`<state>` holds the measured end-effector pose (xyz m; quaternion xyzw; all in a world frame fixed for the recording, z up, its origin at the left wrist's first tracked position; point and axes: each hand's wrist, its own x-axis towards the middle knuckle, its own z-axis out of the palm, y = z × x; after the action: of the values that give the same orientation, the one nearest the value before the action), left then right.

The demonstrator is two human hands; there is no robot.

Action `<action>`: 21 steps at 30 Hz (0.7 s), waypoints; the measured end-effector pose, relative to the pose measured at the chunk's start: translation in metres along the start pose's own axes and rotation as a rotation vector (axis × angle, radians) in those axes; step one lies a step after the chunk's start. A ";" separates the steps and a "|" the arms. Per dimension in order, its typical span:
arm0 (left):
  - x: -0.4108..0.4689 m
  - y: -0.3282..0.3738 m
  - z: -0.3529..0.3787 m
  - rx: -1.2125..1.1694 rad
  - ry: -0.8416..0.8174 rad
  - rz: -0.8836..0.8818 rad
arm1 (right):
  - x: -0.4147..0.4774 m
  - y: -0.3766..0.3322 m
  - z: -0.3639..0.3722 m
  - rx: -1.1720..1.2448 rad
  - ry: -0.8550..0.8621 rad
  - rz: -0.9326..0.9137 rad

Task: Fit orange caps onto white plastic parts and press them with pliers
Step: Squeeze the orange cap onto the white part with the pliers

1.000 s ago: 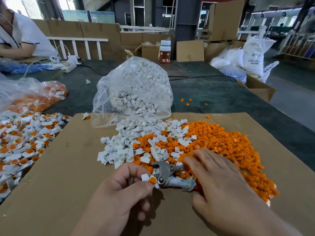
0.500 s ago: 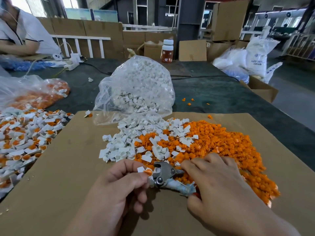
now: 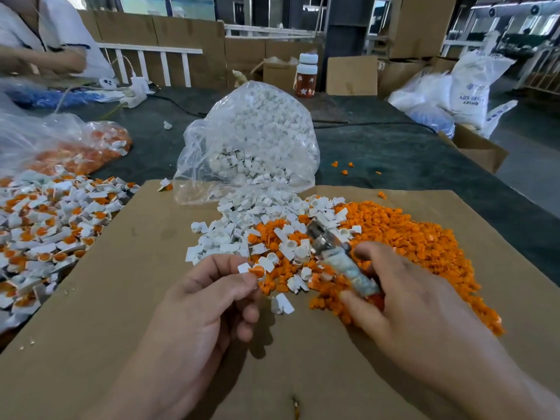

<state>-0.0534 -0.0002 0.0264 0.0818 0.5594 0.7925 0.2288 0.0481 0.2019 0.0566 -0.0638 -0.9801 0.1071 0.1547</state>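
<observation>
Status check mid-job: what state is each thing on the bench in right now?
Left hand, pinches a capped part.
Capped part, orange cap fitted, held above the cardboard.
Right hand, grips the pliers by the handles.
Pliers, raised clear of the part; jaw state blurred.
Clear bag, mouth open, white parts spilling out.
Bottle, upright, lid on.

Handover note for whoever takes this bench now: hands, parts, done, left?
Left hand: pinches a small white plastic part with an orange cap fitted.
Right hand: grip on the pale-handled metal pliers, head over the heap, apart from that part.
Stock: loose orange caps and loose white parts on the brown cardboard sheet; clear bag of white parts behind.
Done: heap of capped parts far left.
Left: held part pressed or not, cannot tell; most stock uncapped.
</observation>
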 end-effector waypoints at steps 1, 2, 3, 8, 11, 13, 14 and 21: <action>0.000 0.000 0.000 -0.012 0.000 0.015 | -0.001 -0.001 0.000 0.006 -0.031 -0.020; 0.000 -0.001 0.000 -0.015 0.002 0.034 | -0.003 -0.001 0.000 0.002 -0.068 -0.045; 0.000 0.000 0.001 -0.014 0.000 0.053 | -0.003 -0.001 0.000 -0.020 -0.105 -0.073; -0.002 -0.002 0.005 0.081 0.014 0.170 | -0.002 -0.006 -0.004 -0.044 -0.211 -0.130; -0.003 -0.004 0.007 0.174 0.001 0.248 | -0.004 -0.007 -0.005 -0.024 -0.225 -0.139; -0.003 -0.006 0.008 0.187 0.016 0.265 | -0.004 -0.008 -0.006 -0.025 -0.229 -0.134; -0.003 -0.007 0.008 0.194 0.022 0.273 | -0.004 -0.008 -0.006 -0.024 -0.235 -0.130; -0.003 -0.008 0.006 0.268 0.032 0.300 | -0.006 -0.009 -0.005 -0.029 -0.250 -0.125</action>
<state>-0.0464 0.0055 0.0217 0.1817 0.6450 0.7373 0.0862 0.0543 0.1933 0.0618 0.0089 -0.9952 0.0901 0.0369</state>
